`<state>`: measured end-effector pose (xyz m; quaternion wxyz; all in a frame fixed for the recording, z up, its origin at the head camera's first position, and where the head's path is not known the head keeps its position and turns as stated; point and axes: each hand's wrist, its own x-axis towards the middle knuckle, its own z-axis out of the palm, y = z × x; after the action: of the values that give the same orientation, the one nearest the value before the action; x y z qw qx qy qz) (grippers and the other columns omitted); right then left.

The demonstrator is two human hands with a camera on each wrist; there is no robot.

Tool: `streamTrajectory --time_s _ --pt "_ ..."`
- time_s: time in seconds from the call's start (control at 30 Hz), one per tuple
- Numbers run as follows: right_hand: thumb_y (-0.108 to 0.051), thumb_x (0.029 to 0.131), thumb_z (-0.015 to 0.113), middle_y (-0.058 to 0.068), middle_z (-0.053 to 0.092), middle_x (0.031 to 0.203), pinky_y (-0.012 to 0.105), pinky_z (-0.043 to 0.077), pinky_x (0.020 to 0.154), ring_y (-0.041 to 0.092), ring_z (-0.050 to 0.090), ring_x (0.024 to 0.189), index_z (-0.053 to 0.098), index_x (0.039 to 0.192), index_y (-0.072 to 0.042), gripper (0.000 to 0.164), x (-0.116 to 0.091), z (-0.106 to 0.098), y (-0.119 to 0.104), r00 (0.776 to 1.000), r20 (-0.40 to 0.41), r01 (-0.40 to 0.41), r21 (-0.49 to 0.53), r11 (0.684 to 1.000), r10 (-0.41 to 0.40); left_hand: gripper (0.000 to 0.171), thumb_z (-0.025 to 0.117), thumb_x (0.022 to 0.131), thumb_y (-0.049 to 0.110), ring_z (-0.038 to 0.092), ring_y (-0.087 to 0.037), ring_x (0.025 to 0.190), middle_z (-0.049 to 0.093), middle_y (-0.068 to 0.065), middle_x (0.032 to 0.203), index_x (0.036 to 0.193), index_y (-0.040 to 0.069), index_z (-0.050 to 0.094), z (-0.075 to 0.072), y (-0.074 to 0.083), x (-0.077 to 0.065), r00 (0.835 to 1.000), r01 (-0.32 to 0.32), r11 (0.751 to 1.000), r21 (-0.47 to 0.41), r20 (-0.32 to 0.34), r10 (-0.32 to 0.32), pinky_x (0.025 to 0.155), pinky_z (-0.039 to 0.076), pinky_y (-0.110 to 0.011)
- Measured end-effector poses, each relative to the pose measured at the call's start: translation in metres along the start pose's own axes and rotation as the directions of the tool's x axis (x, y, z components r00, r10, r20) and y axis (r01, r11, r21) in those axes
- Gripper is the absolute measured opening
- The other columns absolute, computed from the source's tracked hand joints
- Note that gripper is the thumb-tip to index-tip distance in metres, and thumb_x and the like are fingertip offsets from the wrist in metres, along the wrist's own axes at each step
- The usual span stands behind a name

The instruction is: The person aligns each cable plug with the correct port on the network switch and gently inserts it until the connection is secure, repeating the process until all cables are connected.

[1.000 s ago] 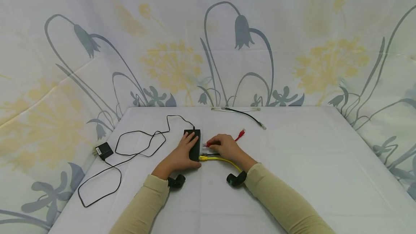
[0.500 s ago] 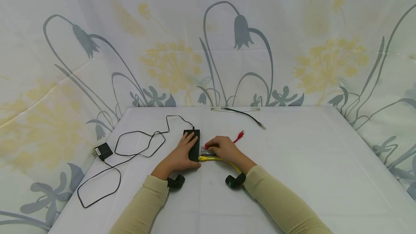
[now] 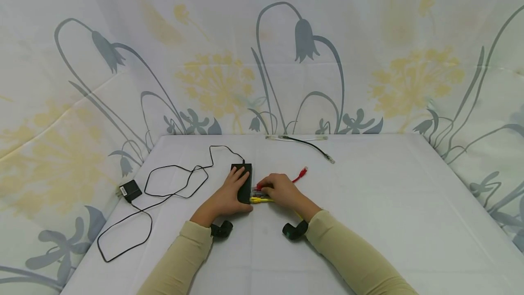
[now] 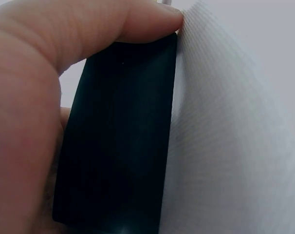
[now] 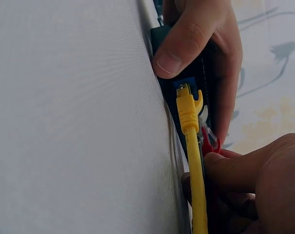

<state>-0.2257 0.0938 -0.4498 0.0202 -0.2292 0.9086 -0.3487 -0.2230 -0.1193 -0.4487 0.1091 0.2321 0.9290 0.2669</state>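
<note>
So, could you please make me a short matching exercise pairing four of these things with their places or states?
1. red cable
2. black box
3. power adapter
4. yellow cable

A. under the left hand
B. plug close to the left thumb
C. leftmost of the four
D. pinched by the right hand

Pairs: 1-D, 2-A, 3-C, 4-B

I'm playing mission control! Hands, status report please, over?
Left hand holding black box. Right hand pinching red cable at box's side. Yellow cable close beside; can't tell if red's plugged in.
</note>
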Motion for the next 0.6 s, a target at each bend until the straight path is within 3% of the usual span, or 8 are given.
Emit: streamTrajectory --time_s 0.6 --pt "-0.010 0.092 0.064 0.004 0.073 0.102 0.040 0.051 0.089 0.020 0.066 0.100 0.075 0.103 -0.009 0.016 -0.0017 0.0037 -0.0049 1.000 -0.021 -0.001 -0.012 1.000 0.001 0.102 0.080 0.075 0.038 -0.005 -0.028 0.152 0.009 -0.003 0.165 0.156 0.014 0.023 0.0003 -0.0007 0.0005 1.000 -0.006 1.000 0.004 -0.005 0.006 0.116 0.023 -0.056"
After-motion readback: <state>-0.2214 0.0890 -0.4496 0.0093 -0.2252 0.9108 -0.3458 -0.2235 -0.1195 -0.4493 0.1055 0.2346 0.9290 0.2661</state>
